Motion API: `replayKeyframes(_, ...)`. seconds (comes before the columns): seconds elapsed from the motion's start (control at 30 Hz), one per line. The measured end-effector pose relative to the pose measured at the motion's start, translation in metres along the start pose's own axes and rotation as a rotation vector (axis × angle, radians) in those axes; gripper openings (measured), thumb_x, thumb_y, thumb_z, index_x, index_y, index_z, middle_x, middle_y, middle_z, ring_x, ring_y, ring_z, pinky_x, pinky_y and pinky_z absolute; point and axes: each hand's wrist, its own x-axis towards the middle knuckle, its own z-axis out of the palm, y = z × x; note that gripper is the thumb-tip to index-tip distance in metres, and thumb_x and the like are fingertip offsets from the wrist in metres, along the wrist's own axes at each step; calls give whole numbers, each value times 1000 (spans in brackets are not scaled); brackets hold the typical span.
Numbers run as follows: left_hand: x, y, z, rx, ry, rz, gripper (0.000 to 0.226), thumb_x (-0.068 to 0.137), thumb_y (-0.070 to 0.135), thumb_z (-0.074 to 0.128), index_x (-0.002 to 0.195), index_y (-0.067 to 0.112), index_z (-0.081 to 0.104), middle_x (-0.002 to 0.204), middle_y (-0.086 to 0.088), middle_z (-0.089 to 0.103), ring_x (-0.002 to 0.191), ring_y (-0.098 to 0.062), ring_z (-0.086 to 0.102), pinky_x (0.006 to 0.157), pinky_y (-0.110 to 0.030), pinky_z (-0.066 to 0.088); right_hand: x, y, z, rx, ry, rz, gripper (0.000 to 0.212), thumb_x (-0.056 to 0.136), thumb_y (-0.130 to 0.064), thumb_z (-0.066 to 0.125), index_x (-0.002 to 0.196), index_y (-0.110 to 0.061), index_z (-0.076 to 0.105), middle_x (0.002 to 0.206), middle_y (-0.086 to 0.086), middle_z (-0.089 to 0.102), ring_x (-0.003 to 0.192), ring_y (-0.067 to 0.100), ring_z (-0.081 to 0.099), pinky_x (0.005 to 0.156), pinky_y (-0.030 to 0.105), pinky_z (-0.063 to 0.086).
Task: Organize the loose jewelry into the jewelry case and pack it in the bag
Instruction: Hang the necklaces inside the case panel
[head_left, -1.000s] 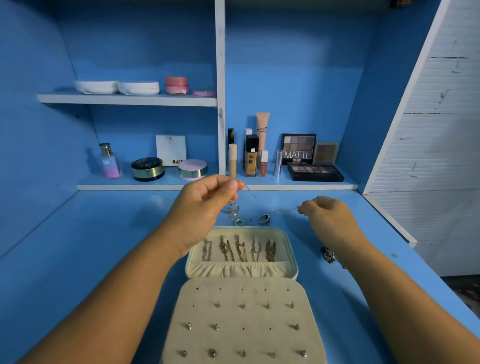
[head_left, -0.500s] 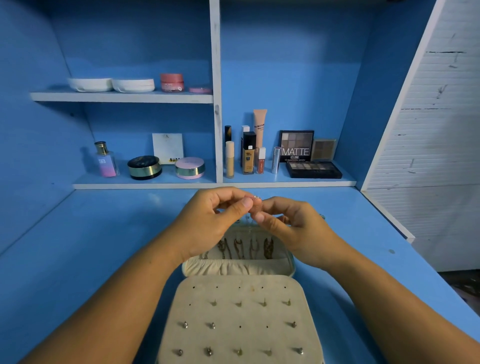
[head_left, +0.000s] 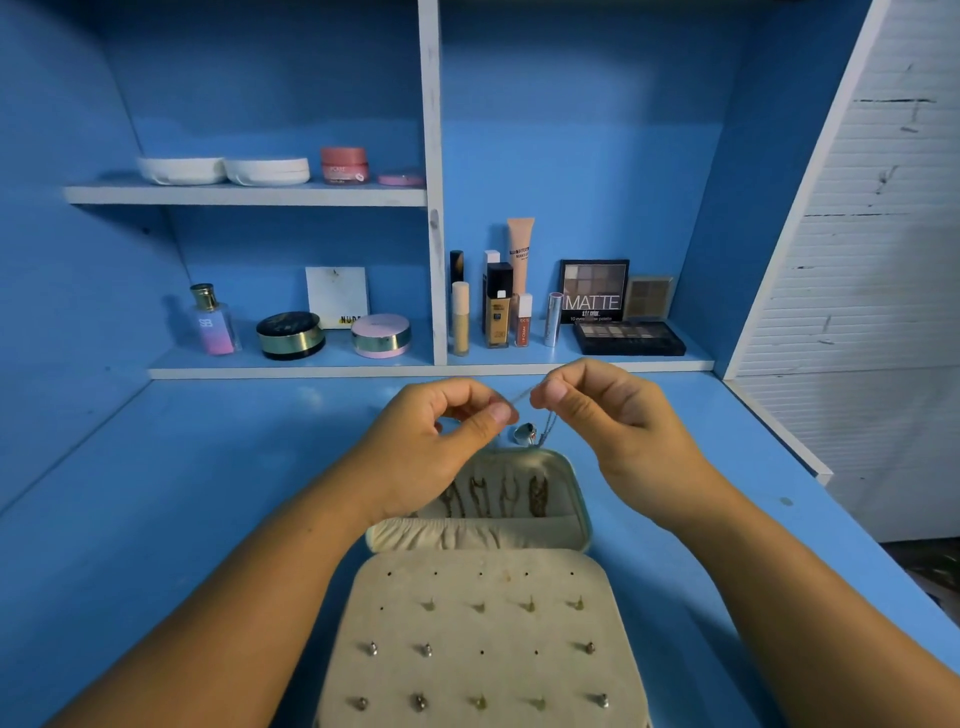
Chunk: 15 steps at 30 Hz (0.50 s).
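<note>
Above the blue desk and the open jewelry case, the left hand and right hand are each closed in a pinch on a thin chain, which is judged light, limp and tangle-prone and is best held near its ends.

Two hands, one jewelry case, one chain

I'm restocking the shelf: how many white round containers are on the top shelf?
2: left container farthest left; right container beside it, left of the pink jar. None looks hidden.
</note>
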Motion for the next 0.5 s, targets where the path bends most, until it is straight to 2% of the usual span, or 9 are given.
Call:
replayKeyframes(0.1,-1,1,1,-12,-14,-11,31,71,58,57,88,36,72,95,17,71,100,-5,64,104,-49,43,-1,-4,0,22,2,-18,23,81,-47,58,80,-26,67,92,21,62,88,53,49,87,66,40)
replayKeyframes(0.17,-1,2,1,-8,-28,-13,31,72,58,56,90,37,70,96,20,71,99,-1,63,104,-48,43,-1,-6,-2,18,-10,-40,26,82,-51,60,81,-27,67,92,17,63,89,52,49,88,64,41)
replayKeyframes(0.23,-1,2,1,-4,-52,-17,27,76,56,55,94,41,69,101,24,70,102,4,61,106,-46,42,-1,-7,-3,12,-31,-73,20,86,-45,61,80,-27,67,90,4,65,93,41,55,90,55,43)
replayKeyframes(0.27,-1,1,2,-7,-76,-17,25,78,54,55,97,44,68,105,25,69,105,5,60,107,-44,42,-1,-7,-3,16,-45,-87,16,87,-38,59,80,-25,66,89,-4,65,91,31,59,91,50,45)
replayKeyframes(0.33,-2,0,3,-29,-143,-3,24,81,53,56,102,49,68,112,24,67,113,4,58,107,-40,41,-2,-6,-3,27,-69,-103,14,86,-31,58,77,-22,65,93,-10,63,92,15,62,90,46,46)
replayKeyframes(0.43,-2,-1,7,-68,-248,12,25,88,43,57,110,39,66,115,23,66,118,1,56,101,-27,43,0,-3,-2,29,-76,-110,12,85,-35,62,76,-30,68,104,-8,61,98,16,62,86,44,48)
replayKeyframes(0.5,-3,-2,10,-98,-293,12,25,94,36,56,116,29,66,120,19,65,122,-2,55,104,-27,41,1,-2,-1,-11,-56,-113,9,82,-43,63,76,-38,68,109,-11,61,103,16,60,87,46,47)
